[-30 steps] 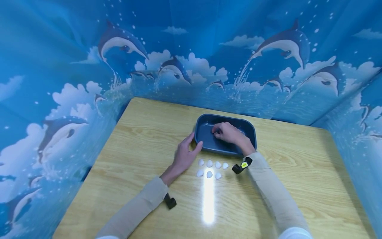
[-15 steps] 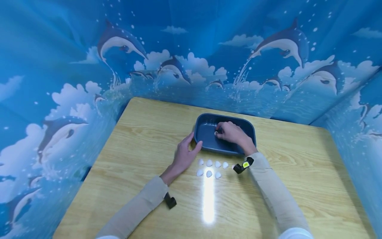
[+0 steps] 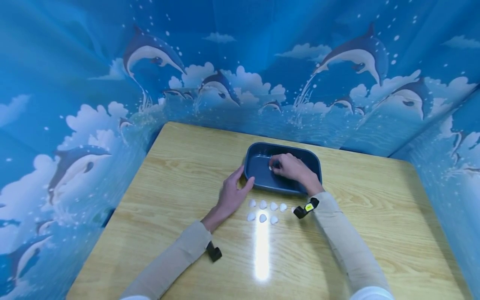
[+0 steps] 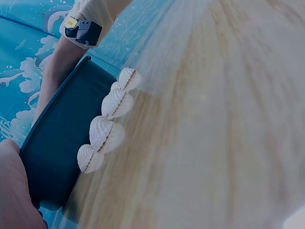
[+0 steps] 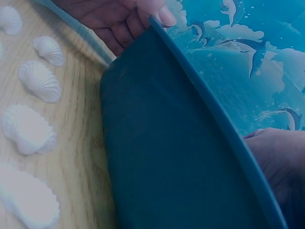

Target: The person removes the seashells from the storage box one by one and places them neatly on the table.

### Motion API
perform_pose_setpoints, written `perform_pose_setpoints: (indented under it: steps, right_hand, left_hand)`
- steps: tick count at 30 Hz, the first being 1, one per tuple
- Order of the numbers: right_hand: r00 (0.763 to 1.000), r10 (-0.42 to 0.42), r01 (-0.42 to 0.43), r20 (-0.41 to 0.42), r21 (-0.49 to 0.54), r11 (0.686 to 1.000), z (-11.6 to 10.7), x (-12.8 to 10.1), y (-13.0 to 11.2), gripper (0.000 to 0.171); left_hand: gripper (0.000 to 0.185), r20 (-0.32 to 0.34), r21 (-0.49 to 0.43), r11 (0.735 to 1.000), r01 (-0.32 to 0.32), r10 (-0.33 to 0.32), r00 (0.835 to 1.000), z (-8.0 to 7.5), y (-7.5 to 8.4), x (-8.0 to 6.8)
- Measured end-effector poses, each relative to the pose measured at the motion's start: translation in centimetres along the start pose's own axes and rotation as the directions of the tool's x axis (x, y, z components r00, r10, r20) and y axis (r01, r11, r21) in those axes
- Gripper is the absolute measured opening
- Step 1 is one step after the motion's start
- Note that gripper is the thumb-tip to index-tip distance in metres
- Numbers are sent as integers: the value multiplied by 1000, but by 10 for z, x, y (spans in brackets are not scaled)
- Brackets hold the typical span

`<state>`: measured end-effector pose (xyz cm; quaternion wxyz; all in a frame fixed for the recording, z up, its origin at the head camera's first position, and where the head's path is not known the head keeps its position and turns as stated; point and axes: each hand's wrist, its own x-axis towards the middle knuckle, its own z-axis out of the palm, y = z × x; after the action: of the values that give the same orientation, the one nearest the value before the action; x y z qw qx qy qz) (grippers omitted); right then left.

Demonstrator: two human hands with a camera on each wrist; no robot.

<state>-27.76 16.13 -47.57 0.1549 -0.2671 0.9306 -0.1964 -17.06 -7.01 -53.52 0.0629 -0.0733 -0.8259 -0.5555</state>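
A dark blue rectangular basin (image 3: 258, 167) stands near the back of the table; its outer wall (image 4: 62, 129) fills much of the left wrist view. My left hand (image 3: 231, 192) rests at its left end, thumb at the front corner and fingers along the side. Over the basin's inside, my right hand (image 3: 290, 167) pinches a small white seashell (image 3: 270, 168), mostly covered by the fingers. In front of the basin, several white seashells (image 3: 263, 204) lie in two rows. Ribbed shells (image 5: 39, 81) show closely in the right wrist view, where the rim hides most of my right hand.
The wooden table (image 3: 180, 166) carries a bright light reflection (image 3: 262, 254) in front of the shells. A dolphin-print curtain (image 3: 240, 62) closes off its back and sides. My right wrist camera (image 3: 300, 212) partly covers a shell at the back row's right end.
My right hand has shifted slightly right inside the basin, then a touch back left. The white shell at its fingertips has come into sight. My left hand and the rows look unchanged.
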Motion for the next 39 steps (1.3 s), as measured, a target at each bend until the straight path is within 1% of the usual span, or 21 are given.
perform_pose_setpoints:
  steps: [7,11,18,22,27,33,39]
  right_hand:
    - [1000,6,-6,18,-4,1000,-1,0,0,19]
    - [999,24,-23,26,-23,999,-2,-1,-1,20]
    - [994,98,-95,46,-56,994,-2,-3,-5,26]
    - [991,128,-125,49,-58,990,0,-5,-5,26]
    - [991,125,-122,43,-56,991,0,-6,-3,24]
    - [993,108,-107,46,-20,994,-1,-12,-1,24]
    - [996,87,-87,7,-17,996,-1,-21,-2,27]
  left_hand:
    - [63,2,-1,1000,11,-11,1000,0,2,0]
    - [63,2,-1,1000,19,-19,1000,0,2,0]
    - [64,5,2,1000,16,-16,1000,0,1,0]
    - [63,8,6,1000,26,-26,1000,0,1,0]
    - [64,8,4,1000,29,-29,1000,0,2,-1]
    - [64,3,-2,1000,21,-21,1000,0,2,-1]
    - [64,2,-11,1000,18,-18,1000,0,2,-1]
